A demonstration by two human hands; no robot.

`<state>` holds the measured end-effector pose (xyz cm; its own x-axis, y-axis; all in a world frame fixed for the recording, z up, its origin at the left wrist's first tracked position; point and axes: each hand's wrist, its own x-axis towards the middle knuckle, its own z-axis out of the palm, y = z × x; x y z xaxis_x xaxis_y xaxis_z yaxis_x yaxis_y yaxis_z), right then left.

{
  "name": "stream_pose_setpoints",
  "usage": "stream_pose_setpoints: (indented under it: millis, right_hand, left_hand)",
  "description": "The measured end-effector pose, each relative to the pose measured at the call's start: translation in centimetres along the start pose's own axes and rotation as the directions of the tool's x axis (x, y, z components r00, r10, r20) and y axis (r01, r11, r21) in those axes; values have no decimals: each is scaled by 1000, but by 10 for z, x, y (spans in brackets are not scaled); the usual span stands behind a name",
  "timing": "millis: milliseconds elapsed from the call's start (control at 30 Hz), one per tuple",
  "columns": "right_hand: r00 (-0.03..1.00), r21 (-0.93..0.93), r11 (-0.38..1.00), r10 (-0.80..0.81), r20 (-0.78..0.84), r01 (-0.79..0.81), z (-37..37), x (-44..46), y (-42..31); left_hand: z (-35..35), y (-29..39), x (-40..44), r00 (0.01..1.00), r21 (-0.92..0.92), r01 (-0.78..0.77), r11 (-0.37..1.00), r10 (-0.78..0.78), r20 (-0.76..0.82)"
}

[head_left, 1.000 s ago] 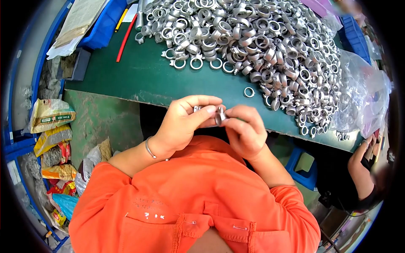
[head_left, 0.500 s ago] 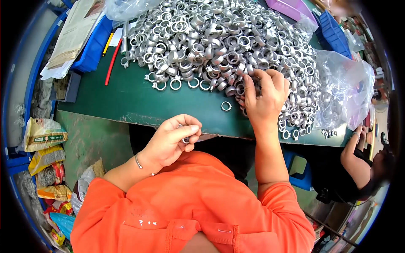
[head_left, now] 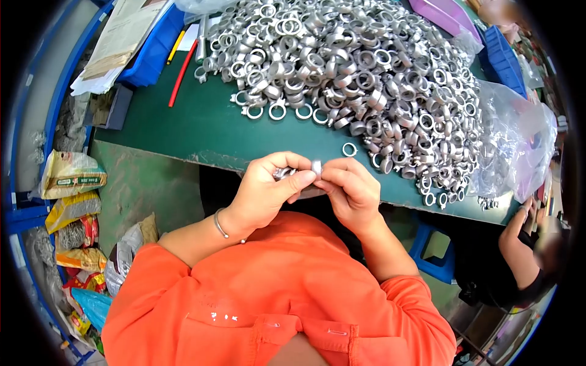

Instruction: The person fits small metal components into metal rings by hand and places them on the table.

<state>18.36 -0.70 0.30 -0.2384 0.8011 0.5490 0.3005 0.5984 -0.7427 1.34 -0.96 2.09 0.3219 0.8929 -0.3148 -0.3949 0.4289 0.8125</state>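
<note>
Both hands meet in front of the table's near edge. My left hand (head_left: 268, 186) is closed around small metal parts, partly hidden in its fingers. Between its thumb tip and the fingertips of my right hand (head_left: 351, 189) stands a metal ring (head_left: 316, 167), seen nearly edge-on. My right hand pinches that ring from the right side. Beyond the hands, a single ring (head_left: 349, 149) lies flat on the green table (head_left: 177, 137), apart from the large pile of metal rings (head_left: 366, 76).
At the left are a red stick (head_left: 182, 73), a blue bin (head_left: 149, 58) with papers, and bags (head_left: 73, 174) on a shelf. Clear plastic (head_left: 510, 134) lies right of the pile. A co-worker's arm (head_left: 517, 253) is at the far right, near a blue stool (head_left: 434, 250).
My right hand has come back from the pile to my left hand, now with a ring at its fingertips. My left hand has risen slightly in view.
</note>
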Motion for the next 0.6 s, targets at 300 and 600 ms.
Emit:
stream_pose_setpoints:
  millis: [300,600]
  right_hand:
    - [852,579,663,511,113,-474,3,-13,-2]
    - [904,618,679,405,137,-397,9,-15,0]
  left_hand:
    - [-8,-4,-2,891,544,-447,711,405,203]
    - [-8,-4,-4,861,583,-483,653,474,183]
